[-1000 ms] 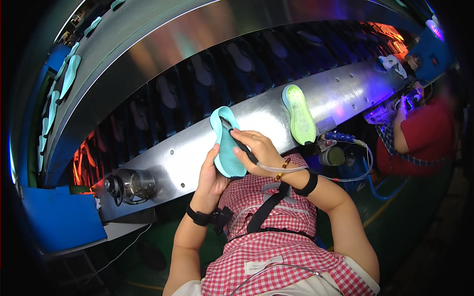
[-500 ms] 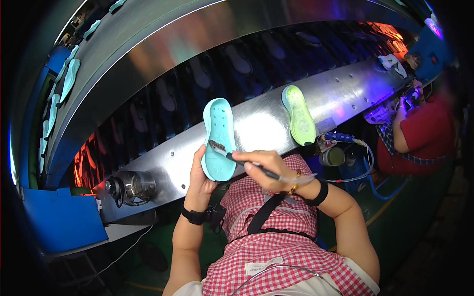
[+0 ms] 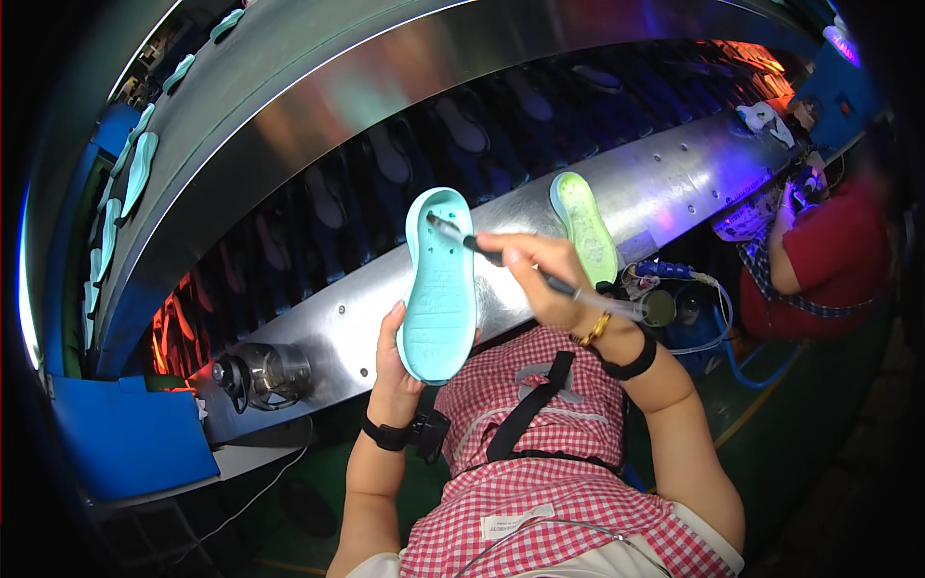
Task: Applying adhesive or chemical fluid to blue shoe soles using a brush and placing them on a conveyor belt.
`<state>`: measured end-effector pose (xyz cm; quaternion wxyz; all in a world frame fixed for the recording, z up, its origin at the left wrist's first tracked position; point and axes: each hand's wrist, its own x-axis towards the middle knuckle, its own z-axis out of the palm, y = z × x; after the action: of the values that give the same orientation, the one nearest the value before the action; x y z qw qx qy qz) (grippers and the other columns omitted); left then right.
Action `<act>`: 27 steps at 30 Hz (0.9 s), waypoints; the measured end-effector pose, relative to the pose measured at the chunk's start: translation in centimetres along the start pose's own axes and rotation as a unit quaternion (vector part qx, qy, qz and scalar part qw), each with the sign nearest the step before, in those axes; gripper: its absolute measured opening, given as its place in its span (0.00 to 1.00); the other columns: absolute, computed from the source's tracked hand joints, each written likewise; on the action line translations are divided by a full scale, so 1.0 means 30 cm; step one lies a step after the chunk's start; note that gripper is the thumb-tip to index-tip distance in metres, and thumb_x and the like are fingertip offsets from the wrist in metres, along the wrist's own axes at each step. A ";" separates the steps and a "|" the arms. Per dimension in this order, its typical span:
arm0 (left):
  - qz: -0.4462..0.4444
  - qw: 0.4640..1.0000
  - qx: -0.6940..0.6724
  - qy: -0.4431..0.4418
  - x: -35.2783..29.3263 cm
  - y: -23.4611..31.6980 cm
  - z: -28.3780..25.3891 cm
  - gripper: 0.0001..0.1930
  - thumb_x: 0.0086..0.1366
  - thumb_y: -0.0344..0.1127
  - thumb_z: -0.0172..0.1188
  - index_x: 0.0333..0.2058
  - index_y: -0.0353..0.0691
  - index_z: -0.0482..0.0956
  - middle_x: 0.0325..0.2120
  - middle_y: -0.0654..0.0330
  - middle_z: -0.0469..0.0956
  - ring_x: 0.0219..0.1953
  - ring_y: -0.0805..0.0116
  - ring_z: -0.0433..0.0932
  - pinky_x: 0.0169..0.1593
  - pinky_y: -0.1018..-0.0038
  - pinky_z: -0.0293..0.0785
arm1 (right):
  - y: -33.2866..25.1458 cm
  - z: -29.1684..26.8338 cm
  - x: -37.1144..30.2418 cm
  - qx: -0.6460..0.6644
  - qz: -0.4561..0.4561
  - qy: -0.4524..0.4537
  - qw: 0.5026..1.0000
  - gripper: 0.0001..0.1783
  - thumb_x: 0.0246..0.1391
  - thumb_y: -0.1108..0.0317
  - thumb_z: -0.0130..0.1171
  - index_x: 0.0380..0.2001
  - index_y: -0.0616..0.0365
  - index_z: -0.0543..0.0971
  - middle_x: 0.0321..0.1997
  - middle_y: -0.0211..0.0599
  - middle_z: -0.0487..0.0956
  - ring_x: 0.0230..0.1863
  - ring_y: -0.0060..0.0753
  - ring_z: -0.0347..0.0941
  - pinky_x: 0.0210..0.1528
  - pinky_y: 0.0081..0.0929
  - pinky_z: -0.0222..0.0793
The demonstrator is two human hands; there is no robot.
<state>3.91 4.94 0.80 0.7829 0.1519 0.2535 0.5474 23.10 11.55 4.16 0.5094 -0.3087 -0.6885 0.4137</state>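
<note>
A pale turquoise rubber shoe sole [image 3: 439, 275] stood nearly upright, its ridged, patterned face towards the camera and its rounded end with small holes on top, gripped from below. The bristle tip of a slim dark-handled brush [image 3: 501, 260] touched the sole's upper end, the handle slanting down to the right.

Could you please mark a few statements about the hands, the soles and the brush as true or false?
1. The left hand holds the turquoise sole upright. True.
2. The right hand is empty. False: it holds a brush.
3. The brush tip touches the sole's lower end. False: it meets the upper end.
4. A green sole lies on the metal ledge. True.
5. A person in red works at the right. True.
</note>
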 end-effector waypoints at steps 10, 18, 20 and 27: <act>0.192 0.953 0.229 0.056 -0.241 0.304 0.079 0.34 0.53 0.50 0.52 0.51 0.30 0.58 0.41 0.47 0.70 0.39 0.57 0.75 0.43 0.65 0.73 | -0.243 -0.014 -0.128 0.398 0.140 0.037 0.906 0.25 0.57 0.61 0.33 0.39 0.78 0.69 0.39 0.60 0.73 0.36 0.42 0.74 0.41 0.32 0.71; 0.370 0.923 0.101 -0.006 -0.164 0.905 0.476 0.25 0.61 0.38 0.34 0.56 0.33 0.51 0.54 0.43 0.56 0.56 0.42 0.55 0.56 0.41 0.49 | -0.269 -0.046 -0.155 0.467 0.182 0.119 0.857 0.24 0.57 0.60 0.35 0.41 0.72 0.69 0.42 0.57 0.72 0.38 0.43 0.74 0.42 0.32 0.71; 0.334 0.933 -0.093 -0.097 -0.061 1.121 0.365 0.28 0.61 0.42 0.34 0.58 0.36 0.46 0.60 0.48 0.44 0.62 0.45 0.40 0.59 0.40 0.37 | -0.268 -0.012 -0.129 0.493 0.187 0.152 0.836 0.21 0.57 0.61 0.39 0.42 0.70 0.70 0.43 0.54 0.73 0.37 0.41 0.74 0.42 0.30 0.71; 0.416 0.905 -0.041 0.077 0.124 1.037 0.391 0.42 0.59 0.53 0.39 0.58 0.34 0.25 0.61 0.44 0.33 0.64 0.52 0.34 0.63 0.57 0.33 | -0.175 -0.188 -0.087 0.480 0.226 0.191 0.826 0.11 0.49 0.77 0.52 0.39 0.66 0.72 0.36 0.43 0.76 0.35 0.30 0.75 0.39 0.20 0.72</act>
<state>-12.75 19.90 25.67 0.4678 0.1687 0.2042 0.8432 29.24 8.33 8.44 0.6067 -0.2446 -0.2032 0.7285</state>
